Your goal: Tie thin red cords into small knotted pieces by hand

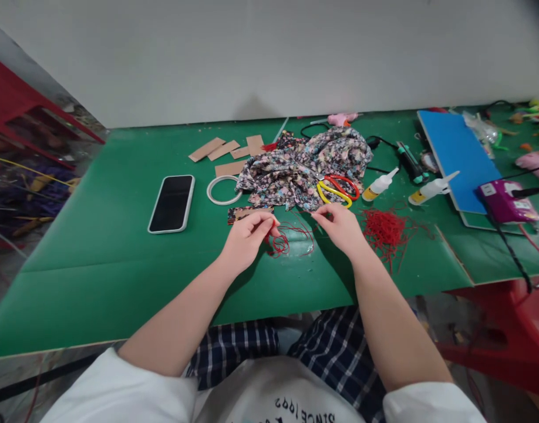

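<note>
Over the near middle of the table, my left hand (252, 235) is closed in a pinch on thin red string (279, 245), whose loops hang down onto the green surface. My right hand (337, 226) pinches too, and a fine red strand seems to run to its fingertips from the left. Just beyond the left hand lies a card wrapped in dark floral cloth (236, 212). Yellow-and-red-handled scissors (335, 191) rest on a crumpled floral fabric (291, 167) behind the right hand. A tangled pile of red string (386, 232) sits to its right.
A phone (171, 204) and a tape roll (223, 190) lie left on the green table (120, 258). Cardboard pieces (228, 167) are behind. Two glue bottles (379, 185), a teal-and-black tool (411, 163), a blue board (457, 155) and a purple box (507, 201) with cables occupy the right.
</note>
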Demonstrator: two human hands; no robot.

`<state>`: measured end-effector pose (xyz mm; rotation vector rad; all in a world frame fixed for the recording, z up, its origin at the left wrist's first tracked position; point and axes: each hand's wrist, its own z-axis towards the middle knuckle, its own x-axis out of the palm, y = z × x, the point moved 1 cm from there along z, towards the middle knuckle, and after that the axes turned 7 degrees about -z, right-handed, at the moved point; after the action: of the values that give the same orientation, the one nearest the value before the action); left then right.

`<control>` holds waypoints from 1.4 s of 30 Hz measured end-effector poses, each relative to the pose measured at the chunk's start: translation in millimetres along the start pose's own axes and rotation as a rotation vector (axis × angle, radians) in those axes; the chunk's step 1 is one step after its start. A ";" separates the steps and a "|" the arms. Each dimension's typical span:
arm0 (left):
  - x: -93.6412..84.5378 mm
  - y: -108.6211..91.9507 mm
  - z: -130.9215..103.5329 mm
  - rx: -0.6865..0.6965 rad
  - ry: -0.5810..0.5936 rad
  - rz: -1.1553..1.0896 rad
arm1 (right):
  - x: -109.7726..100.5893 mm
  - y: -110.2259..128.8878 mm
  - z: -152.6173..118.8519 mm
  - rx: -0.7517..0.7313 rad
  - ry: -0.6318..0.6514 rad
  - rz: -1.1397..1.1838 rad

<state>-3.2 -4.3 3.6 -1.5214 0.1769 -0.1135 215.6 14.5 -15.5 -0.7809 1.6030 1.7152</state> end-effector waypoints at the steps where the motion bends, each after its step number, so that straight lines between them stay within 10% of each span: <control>1: -0.1 0.0 0.0 -0.001 -0.002 -0.005 | -2.2 -1.9 1.1 0.054 -0.003 0.145; 7: 0.0 0.4 0.3 -0.010 -0.004 -0.028 | -11.8 -6.0 1.9 0.324 0.028 0.786; 18: 0.0 0.8 0.2 -0.030 -0.007 -0.073 | -20.1 -0.8 -2.9 0.277 -0.002 0.953; 24: 0.9 4.8 0.1 -0.024 -0.018 0.015 | -21.1 10.8 -9.8 0.125 0.054 0.894; 35: 6.7 2.3 -8.5 0.439 0.185 0.488 | -12.1 42.1 -26.2 -0.129 0.403 0.567; 42: 11.1 0.5 -11.9 0.371 0.295 0.461 | -15.4 49.5 -33.0 -0.292 0.437 0.327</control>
<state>5.5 -18.0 2.1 -1.0577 0.6978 -0.0002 185.3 -21.2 24.3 -1.1503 1.8696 2.1566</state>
